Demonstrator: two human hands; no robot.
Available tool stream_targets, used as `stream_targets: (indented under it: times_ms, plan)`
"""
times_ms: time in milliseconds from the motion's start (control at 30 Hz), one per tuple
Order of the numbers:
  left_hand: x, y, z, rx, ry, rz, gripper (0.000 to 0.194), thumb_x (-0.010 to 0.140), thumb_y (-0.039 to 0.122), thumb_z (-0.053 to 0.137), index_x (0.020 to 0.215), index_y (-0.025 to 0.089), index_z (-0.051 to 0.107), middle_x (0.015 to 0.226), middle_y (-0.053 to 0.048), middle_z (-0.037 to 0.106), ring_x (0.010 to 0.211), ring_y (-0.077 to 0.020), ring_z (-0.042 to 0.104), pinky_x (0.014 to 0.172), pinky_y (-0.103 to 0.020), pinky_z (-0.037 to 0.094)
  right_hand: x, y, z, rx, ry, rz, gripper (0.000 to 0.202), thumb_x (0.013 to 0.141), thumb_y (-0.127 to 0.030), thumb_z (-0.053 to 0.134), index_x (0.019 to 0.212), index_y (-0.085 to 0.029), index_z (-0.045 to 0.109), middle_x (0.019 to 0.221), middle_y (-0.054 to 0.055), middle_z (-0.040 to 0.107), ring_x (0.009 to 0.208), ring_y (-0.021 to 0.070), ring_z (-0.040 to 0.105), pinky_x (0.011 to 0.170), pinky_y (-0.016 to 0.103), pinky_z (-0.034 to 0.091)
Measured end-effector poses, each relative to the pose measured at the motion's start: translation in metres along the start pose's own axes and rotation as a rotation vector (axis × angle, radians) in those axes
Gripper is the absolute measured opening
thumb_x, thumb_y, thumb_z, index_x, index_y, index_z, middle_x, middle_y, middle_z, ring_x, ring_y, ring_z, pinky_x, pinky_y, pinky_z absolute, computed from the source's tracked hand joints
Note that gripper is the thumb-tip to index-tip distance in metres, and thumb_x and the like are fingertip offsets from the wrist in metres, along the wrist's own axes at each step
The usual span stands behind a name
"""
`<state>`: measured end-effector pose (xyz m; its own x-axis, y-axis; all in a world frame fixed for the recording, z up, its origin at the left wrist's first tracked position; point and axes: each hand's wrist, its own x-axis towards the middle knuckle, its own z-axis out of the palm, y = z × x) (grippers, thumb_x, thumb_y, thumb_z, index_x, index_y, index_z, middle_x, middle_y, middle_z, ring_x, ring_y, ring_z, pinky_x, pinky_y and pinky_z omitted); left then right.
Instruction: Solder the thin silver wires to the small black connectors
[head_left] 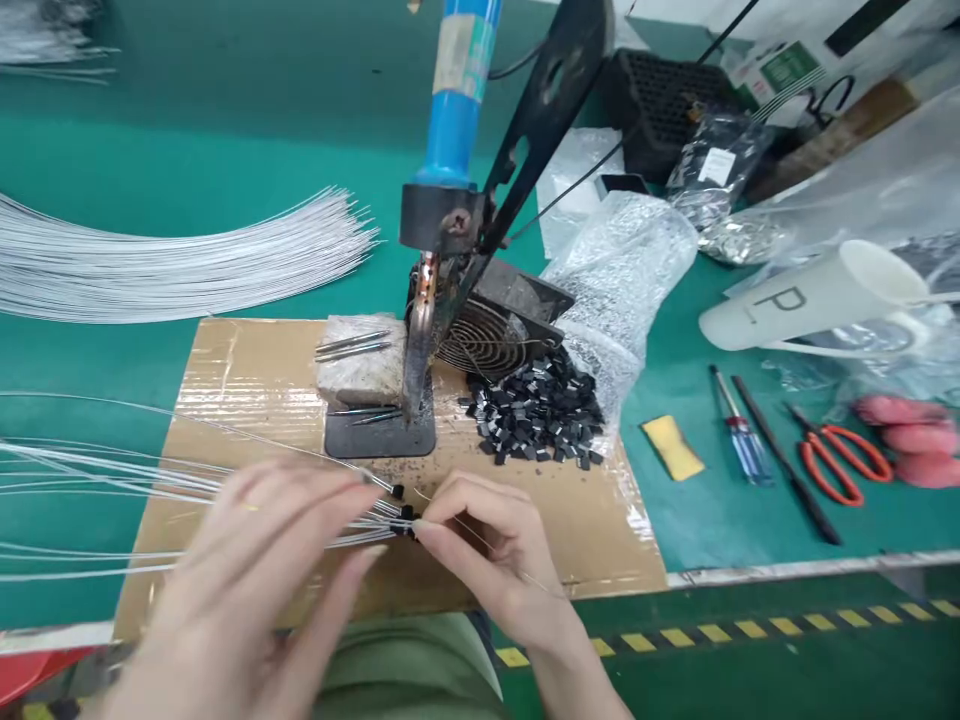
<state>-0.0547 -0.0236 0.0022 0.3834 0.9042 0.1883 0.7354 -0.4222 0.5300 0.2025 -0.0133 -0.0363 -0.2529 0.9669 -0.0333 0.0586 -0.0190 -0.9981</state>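
My left hand (pixel 255 580), slightly blurred, reaches over a group of thin white cables (pixel 187 485). Its thumb and fingers are apart, and the cables run beneath and between them. The cable ends carry small black connectors (pixel 405 518), gathered between my hands. My right hand (pixel 495 540) is closed, with a thin solder wire (pixel 536 583) running through its fingers. Its thumb and index tips meet right beside the connectors; whether they touch them I cannot tell. Above hangs a soldering iron (pixel 418 350), tip down, with a blue handle (pixel 454 130), clamped to a black metal arm (pixel 551 110).
Cardboard (pixel 600 530) covers the work spot. Loose black connectors (pixel 536 410) lie by a round fan grille (pixel 484 335). A white cable bundle (pixel 187 265) lies left. Rightward are a yellow sponge (pixel 672 447), screwdriver (pixel 742 430), orange-handled pliers (pixel 840 455) and white mug (pixel 810 295).
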Motion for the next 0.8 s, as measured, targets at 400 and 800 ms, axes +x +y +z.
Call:
stream_targets:
  times_ms: [400, 800]
  plan:
    - [0.034, 0.022, 0.035, -0.35, -0.256, -0.259, 0.022, 0.108, 0.032, 0.052, 0.098, 0.024, 0.07, 0.08, 0.001, 0.071, 0.068, -0.0134, 0.066, 0.059, -0.024, 0.051, -0.002, 0.005, 0.007, 0.124, 0.066, 0.038, 0.028, 0.101, -0.03, 0.074, 0.076, -0.019, 0.067, 0.07, -0.004, 0.056, 0.063, 0.011, 0.047, 0.056, 0.026, 0.033]
    - [0.038, 0.021, 0.038, -0.499, -0.188, -0.438, 0.027, 0.101, 0.041, 0.063, 0.085, 0.021, 0.072, 0.068, 0.0, 0.068, 0.06, -0.0138, 0.061, 0.051, -0.021, 0.044, -0.001, 0.008, 0.009, 0.066, 0.157, -0.015, 0.031, 0.11, -0.034, 0.061, 0.086, -0.019, 0.073, 0.076, -0.001, 0.061, 0.067, 0.0127, 0.055, 0.061, 0.027, 0.04]
